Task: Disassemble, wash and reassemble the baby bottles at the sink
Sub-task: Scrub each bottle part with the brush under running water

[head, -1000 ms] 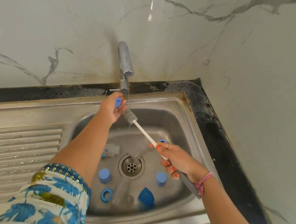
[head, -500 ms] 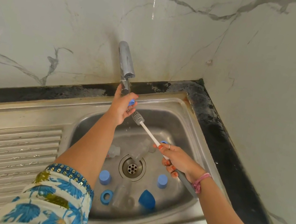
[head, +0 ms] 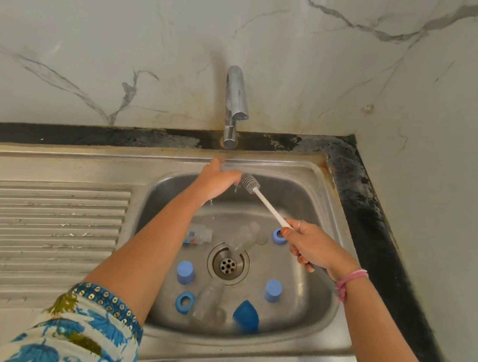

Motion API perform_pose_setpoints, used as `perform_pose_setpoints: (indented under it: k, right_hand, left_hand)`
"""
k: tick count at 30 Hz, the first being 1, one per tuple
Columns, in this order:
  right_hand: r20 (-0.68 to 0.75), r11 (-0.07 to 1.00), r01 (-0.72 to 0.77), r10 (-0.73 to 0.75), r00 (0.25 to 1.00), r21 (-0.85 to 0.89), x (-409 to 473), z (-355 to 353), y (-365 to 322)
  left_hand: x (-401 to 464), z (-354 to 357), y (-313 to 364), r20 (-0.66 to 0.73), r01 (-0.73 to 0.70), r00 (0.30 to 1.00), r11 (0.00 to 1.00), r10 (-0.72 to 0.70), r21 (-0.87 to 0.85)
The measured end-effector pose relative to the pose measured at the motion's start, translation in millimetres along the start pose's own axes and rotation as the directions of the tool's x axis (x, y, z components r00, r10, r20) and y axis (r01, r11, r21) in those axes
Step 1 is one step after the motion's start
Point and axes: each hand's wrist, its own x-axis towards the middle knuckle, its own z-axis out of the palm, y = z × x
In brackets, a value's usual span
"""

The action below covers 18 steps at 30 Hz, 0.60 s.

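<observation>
Two hands worked at twelve o'clock: our left hand [head: 216, 180] curled round something unclear, our right hand [head: 311, 248] gripping the brush [head: 263, 198] mid-scrub, rinsing probably next.

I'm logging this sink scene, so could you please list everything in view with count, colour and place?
Tap: 1, chrome, behind the basin.
Sink: 1, steel, ribbed drainer at left.
Clear bottles: 3, lying around the drain.
Caps: 2, light blue, either side of the drain.
Rings: 2, blue, front left and back right.
Dome cover: 1, dark blue, front.
Brush: 1, white handle, grey head.
Left hand: under the tap, contents hidden.
Right hand: holds the brush.
</observation>
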Motion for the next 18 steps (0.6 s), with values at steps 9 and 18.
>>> perform_pose_setpoints:
  k: [9, 18]
  right_hand:
    - [-0.050, 0.956, 0.190, -0.206, 0.977, -0.222, -33.9, -15.4, -20.6]
    - [-0.139, 0.846, 0.023, -0.114, 0.984, -0.532, -16.0, 14.0, 2.2]
  left_hand:
    - [-65.4, -26.7, 4.0, 0.003, -0.240, 0.969, 0.935, 0.248, 0.261]
    - [-93.3, -16.9, -60.9, 0.052, -0.172, 0.983, 0.778, 0.177, 0.605]
